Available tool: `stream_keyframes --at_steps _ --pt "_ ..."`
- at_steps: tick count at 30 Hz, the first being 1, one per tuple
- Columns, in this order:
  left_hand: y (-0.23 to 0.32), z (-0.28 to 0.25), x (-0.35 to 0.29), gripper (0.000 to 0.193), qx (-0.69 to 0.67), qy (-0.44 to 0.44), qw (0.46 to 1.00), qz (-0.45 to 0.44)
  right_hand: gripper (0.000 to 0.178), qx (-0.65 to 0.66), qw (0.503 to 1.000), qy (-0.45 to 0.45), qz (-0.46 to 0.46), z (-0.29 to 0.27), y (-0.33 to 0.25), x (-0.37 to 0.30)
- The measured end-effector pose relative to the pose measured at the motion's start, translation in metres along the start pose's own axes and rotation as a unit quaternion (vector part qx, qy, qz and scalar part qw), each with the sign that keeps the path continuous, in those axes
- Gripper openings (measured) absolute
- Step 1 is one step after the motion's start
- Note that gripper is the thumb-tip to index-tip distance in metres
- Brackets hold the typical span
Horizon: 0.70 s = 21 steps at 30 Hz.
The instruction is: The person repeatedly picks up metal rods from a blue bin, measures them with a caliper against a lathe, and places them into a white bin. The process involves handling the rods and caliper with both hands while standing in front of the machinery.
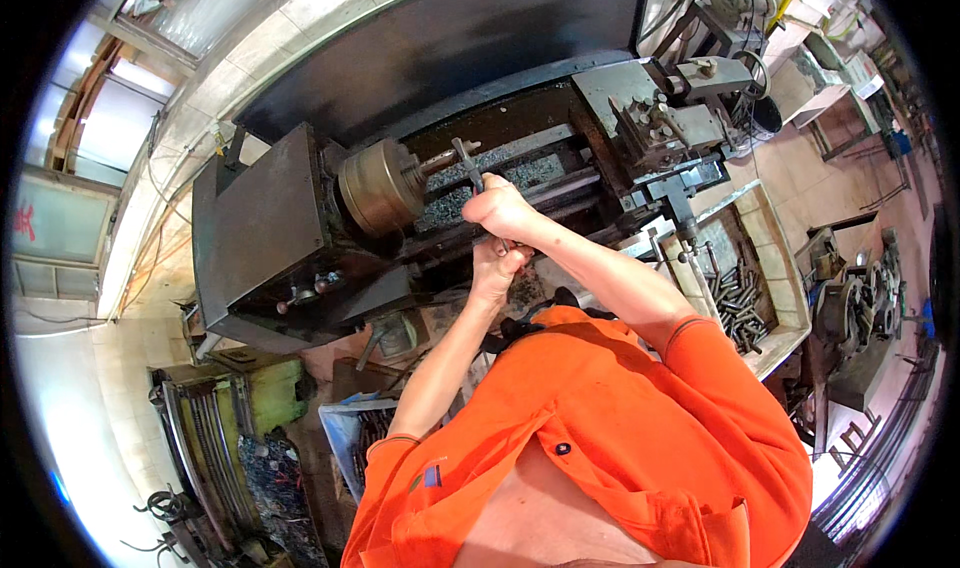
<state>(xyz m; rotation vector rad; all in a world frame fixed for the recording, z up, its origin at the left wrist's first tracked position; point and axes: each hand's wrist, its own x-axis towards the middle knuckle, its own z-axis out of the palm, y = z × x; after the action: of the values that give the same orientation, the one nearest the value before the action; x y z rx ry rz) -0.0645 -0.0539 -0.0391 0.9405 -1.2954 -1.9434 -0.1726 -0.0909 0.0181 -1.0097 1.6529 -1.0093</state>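
Dark metal, the tool [465, 160] ran up and slightly leftward from the right hand [500, 208], which was wrapped round it. The left hand [498, 268] curled just below, nearer the body; whether it gripped too, I could not tell. The tool's upper end crossed the rod [440, 163], which jutted rightward from the chuck [380, 190]; contact was unclear. The right hand was nearer the rod. Chips [540, 173] lay beyond; rightward, well apart, stood the carriage [655, 133] and a tray [786, 268] of metal pieces [740, 313].
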Motion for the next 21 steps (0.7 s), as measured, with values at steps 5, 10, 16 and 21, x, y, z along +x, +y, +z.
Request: stream_keyframes --at_steps 5,10,16,21 --pt "0.006 0.009 0.006 0.020 -0.028 -0.041 0.999 0.012 0.024 0.084 0.994 0.015 -0.071 -0.006 0.017 0.000" --pt "-0.001 -0.001 0.004 0.022 -0.030 0.008 1.000 -0.004 0.016 0.069 0.998 0.004 0.005 0.004 0.007 -0.001" --pt "0.006 0.000 0.011 0.022 -0.013 -0.054 0.998 0.021 0.014 0.057 0.996 0.024 -0.058 0.001 0.025 0.009" --pt "0.011 0.016 0.013 0.024 -0.046 -0.106 0.993 0.006 0.016 0.169 0.984 0.059 -0.012 -0.021 0.025 -0.006"
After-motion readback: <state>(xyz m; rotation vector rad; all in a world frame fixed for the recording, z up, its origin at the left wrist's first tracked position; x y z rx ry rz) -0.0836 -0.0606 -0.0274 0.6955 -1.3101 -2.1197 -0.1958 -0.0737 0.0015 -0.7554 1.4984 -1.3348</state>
